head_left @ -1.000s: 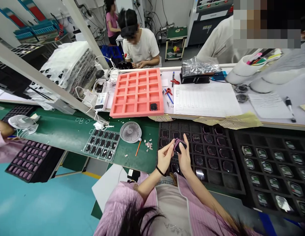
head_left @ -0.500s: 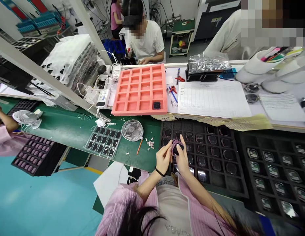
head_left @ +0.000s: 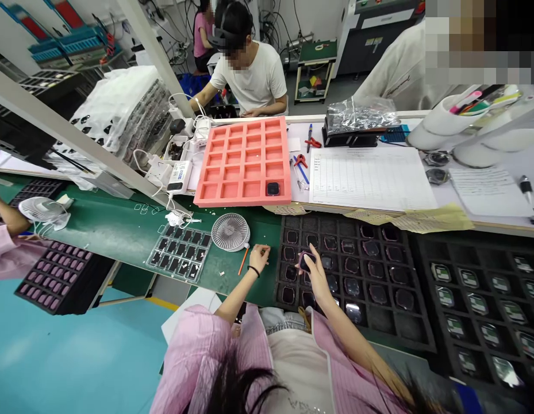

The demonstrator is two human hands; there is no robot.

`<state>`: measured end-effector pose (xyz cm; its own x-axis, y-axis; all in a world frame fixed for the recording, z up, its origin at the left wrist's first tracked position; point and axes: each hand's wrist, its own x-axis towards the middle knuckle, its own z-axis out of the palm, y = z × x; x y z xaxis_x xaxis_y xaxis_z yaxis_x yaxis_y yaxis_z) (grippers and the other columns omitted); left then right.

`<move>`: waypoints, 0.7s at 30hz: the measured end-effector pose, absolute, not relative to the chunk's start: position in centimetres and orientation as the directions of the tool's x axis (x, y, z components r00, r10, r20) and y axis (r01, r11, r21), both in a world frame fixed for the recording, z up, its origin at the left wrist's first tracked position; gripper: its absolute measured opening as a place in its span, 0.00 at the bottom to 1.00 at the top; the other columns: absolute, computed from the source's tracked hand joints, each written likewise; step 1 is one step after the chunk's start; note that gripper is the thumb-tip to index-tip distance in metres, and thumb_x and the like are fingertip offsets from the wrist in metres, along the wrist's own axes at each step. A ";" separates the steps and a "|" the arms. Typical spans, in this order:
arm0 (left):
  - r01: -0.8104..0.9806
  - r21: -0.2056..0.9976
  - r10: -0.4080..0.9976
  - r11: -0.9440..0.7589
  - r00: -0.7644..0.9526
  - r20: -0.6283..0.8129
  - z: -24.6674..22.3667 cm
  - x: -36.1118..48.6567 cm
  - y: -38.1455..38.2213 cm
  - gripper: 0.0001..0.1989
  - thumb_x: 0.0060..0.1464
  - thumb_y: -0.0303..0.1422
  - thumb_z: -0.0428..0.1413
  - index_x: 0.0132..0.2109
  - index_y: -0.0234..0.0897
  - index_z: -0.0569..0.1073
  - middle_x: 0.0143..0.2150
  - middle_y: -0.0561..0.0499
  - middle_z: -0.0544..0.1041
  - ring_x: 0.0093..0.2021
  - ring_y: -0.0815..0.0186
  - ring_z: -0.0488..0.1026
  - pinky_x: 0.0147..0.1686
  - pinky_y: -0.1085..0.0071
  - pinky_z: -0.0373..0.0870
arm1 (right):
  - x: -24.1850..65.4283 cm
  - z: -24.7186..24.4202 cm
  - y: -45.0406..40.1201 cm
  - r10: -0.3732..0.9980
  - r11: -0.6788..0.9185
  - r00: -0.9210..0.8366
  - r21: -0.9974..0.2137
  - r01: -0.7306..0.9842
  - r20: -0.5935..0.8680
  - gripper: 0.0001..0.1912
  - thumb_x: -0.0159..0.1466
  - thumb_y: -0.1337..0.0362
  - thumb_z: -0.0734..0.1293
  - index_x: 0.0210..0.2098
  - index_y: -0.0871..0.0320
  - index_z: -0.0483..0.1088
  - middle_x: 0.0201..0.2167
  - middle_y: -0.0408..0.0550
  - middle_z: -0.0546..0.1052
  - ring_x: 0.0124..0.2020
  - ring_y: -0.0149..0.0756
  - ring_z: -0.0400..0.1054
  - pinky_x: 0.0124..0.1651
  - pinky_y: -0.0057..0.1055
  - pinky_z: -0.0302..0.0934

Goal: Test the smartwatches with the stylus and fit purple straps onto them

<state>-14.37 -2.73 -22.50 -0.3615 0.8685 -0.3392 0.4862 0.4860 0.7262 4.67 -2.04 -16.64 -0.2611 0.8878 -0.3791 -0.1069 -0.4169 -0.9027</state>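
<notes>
Right hand [head_left: 319, 279]: thumb and fingers pinch a dark rounded-square casing [head_left: 307, 263] with a purple edge, holding it by its sides, with the forearm reaching in from the lower right.

Left hand [head_left: 259, 258]: fingertips drawn close together at the edge of the green mat [head_left: 111, 230], with a black wristband [head_left: 253, 271] on the wrist; no casing is in it, and any small scrap there would be too small to tell.

Casing position: up off the surfaces, over the left end of the black pocket tray [head_left: 379, 332], to the right of the left hand and apart from it.

Casing axis: tilted in the grip; its squarish shape and the fingers around it leave any long axis hard to tell.

Nearer hand: the right, which grips it; the left is the farther of the 2.

Black pocket tray: rows of pockets with dark, rounded-square parts, directly below the right hand.

Green mat: to the left, it carries a small desk fan [head_left: 230, 232], an orange stick [head_left: 243, 261] and a panel of black squares [head_left: 179, 253].

Pink foam tray [head_left: 241, 201]: beyond the mat, with 1 dark part [head_left: 272, 188] in a corner pocket.

Beyond: a ruled paper form [head_left: 370, 178] lies on the bench, and a co-worker in a white T-shirt [head_left: 249, 80] works across it.
</notes>
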 end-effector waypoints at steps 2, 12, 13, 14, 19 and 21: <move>0.546 0.675 0.861 0.497 -0.411 -0.301 -24.2 -15.8 -1.5 0.08 0.57 0.28 0.53 0.41 0.30 0.74 0.44 0.43 0.73 0.38 0.67 0.72 0.45 0.67 0.69 | 4.8 -16.6 -1.8 0.867 -0.487 -0.222 -0.856 -0.175 -0.447 0.38 0.59 0.48 0.64 0.65 0.49 0.51 0.46 0.46 0.73 0.36 0.36 0.72 0.35 0.32 0.65; 0.616 0.688 0.923 0.384 -0.242 -0.298 -23.1 -17.1 1.1 0.02 0.52 0.22 0.57 0.33 0.31 0.73 0.28 0.52 0.72 0.31 0.68 0.72 0.39 0.69 0.71 | 4.8 -14.0 -0.9 0.792 -0.611 -0.354 -0.650 -0.452 -0.498 0.25 0.58 0.57 0.67 0.55 0.55 0.65 0.33 0.47 0.77 0.25 0.35 0.70 0.28 0.32 0.59; 0.611 0.713 0.939 0.343 -0.208 -0.274 -21.7 -16.8 1.1 0.04 0.53 0.24 0.57 0.38 0.31 0.74 0.29 0.52 0.73 0.31 0.69 0.72 0.38 0.71 0.71 | 4.9 -13.5 -0.7 0.754 -0.656 -0.411 -0.598 -0.460 -0.512 0.23 0.59 0.58 0.66 0.53 0.57 0.66 0.33 0.48 0.78 0.25 0.36 0.70 0.27 0.32 0.58; 0.601 0.746 0.958 0.288 -0.170 -0.233 -20.1 -16.5 1.1 0.08 0.55 0.26 0.56 0.43 0.32 0.74 0.31 0.52 0.74 0.32 0.70 0.72 0.37 0.72 0.71 | 5.0 -13.1 -0.4 0.707 -0.707 -0.474 -0.542 -0.454 -0.525 0.21 0.60 0.58 0.65 0.51 0.59 0.67 0.32 0.50 0.78 0.25 0.36 0.70 0.27 0.32 0.58; 0.342 0.913 0.975 -0.223 0.059 0.215 -9.8 -13.7 -0.6 0.11 0.59 0.34 0.53 0.45 0.35 0.76 0.39 0.46 0.77 0.39 0.68 0.73 0.41 0.70 0.71 | 5.7 -10.6 0.1 0.471 -0.876 -0.739 -0.350 -0.331 -0.481 0.16 0.65 0.59 0.59 0.46 0.61 0.70 0.32 0.52 0.78 0.27 0.35 0.70 0.30 0.32 0.59; 0.205 0.935 0.954 -0.290 0.138 0.266 -6.4 -12.9 -1.3 0.09 0.56 0.35 0.57 0.40 0.33 0.78 0.37 0.45 0.78 0.37 0.67 0.75 0.39 0.70 0.72 | 5.9 -9.6 -0.1 0.439 -0.891 -0.785 -0.325 -0.318 -0.437 0.15 0.66 0.59 0.57 0.42 0.60 0.71 0.32 0.52 0.78 0.30 0.35 0.70 0.33 0.32 0.59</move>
